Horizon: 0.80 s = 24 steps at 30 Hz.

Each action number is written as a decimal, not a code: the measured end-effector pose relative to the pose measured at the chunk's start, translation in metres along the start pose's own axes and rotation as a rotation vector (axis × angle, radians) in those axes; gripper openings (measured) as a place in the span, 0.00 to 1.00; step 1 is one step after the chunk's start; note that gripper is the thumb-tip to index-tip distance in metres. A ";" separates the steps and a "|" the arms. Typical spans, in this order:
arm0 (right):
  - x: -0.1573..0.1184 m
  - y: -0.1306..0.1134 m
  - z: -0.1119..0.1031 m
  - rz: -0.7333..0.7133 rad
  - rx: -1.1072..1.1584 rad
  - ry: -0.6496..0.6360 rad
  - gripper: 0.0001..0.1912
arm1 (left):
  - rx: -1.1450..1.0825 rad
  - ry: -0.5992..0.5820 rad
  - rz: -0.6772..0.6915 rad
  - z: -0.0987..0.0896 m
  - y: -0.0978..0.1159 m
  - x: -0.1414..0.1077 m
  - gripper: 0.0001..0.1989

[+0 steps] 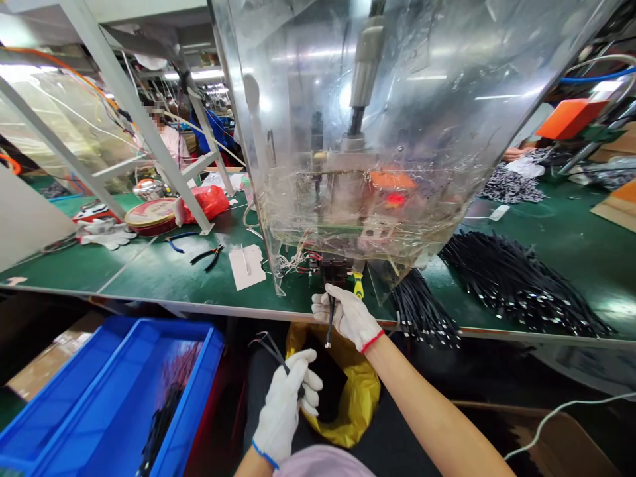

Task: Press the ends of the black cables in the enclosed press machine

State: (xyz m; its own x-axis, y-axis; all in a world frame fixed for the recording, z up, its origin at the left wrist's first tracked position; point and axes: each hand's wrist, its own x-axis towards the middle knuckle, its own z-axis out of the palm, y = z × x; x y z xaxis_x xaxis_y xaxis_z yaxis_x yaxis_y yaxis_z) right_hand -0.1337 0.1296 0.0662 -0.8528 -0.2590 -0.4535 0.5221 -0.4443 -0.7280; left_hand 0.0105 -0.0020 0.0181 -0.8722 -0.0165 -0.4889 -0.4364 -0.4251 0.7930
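Cable point(330, 324) pinched in right fingers point(318, 305) at bench edge point(223, 309), left fingers point(311, 380) gripping leads point(278, 355) near open yellow bag point(365, 397)

Cool white light comes from overhead tubes point(209, 74), leaving streaks and round glare spots across the transparent plastic guard point(298, 86) (a red light point(396, 199) glows hazily through it). The green tabletop point(139, 273) shows soft reflections; beneath, shadow deepens. Both gloved hands point(350, 316) look bright. Wide-angle distortion stretches the edges; the far background softens.
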 end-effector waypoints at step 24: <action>-0.075 -0.001 -0.069 -0.181 -0.675 -0.025 0.16 | 0.273 -0.208 0.073 0.047 0.040 0.022 0.27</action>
State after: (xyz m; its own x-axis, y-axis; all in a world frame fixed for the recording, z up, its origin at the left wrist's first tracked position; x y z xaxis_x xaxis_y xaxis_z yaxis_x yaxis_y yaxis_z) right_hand -0.0696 0.2086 0.0650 -0.9228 -0.2544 -0.2892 0.2591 0.1455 -0.9548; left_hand -0.0367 0.0232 0.0562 -0.9174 0.1583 -0.3652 -0.3898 -0.1715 0.9048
